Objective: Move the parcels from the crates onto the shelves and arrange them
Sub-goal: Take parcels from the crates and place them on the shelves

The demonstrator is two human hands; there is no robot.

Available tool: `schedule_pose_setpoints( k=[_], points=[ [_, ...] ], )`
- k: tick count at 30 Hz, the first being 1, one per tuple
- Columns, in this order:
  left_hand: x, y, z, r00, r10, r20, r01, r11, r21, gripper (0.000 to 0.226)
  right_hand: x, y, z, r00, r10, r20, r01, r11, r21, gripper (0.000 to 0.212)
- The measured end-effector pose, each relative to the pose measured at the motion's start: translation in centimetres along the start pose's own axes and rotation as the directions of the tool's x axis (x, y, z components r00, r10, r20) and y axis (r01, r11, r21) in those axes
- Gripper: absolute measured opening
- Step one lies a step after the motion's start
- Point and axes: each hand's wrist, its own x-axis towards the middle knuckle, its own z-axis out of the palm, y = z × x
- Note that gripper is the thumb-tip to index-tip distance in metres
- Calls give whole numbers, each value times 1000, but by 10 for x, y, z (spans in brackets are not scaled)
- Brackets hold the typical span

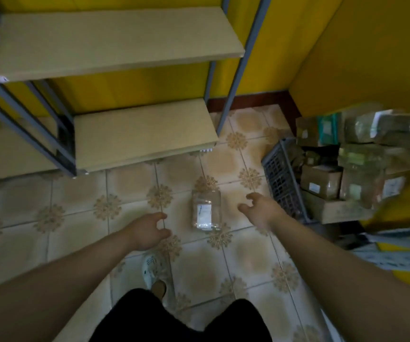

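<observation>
A small parcel in clear wrap (205, 209) with a white label lies flat on the tiled floor between my hands. My left hand (147, 230) hangs just left of it, fingers apart and holding nothing. My right hand (260, 208) hovers just right of it, fingers spread and curled, also holding nothing. A grey plastic crate (281, 178) at the right is piled with brown taped parcels (321, 181). Bare beige shelf boards, an upper one (115, 40) and a lower one (142, 134), sit in a grey metal frame at the upper left.
Yellow walls close the corner behind the shelf unit and crate. A flat cardboard box (339, 212) lies under the parcel pile. My foot in a white perforated shoe (154, 270) stands on the patterned tiles below the parcel. Pale fabric (401, 253) lies at the right edge.
</observation>
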Motion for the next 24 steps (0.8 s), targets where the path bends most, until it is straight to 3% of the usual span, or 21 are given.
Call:
schedule_pose_setpoints(
  k=[7,16,21,24],
  points=[
    [162,-21,26,986,-163,36,167,977,-133,69,161,30,46,990,38,137,-40,999,12,63],
    [406,-79,169,931,-365,17,341,849,-404,70,412,108,208,944,97,315,-114,993,34,77],
    [496,-96,238,901,-433,26,372,742,-558,83,493,131,279,962,168,213,-221,942,254,92],
    [522,-90,262,917,-389,86,331,625,-707,87,515,130,302,919,259,299,-382,773,506,93]
  ],
)
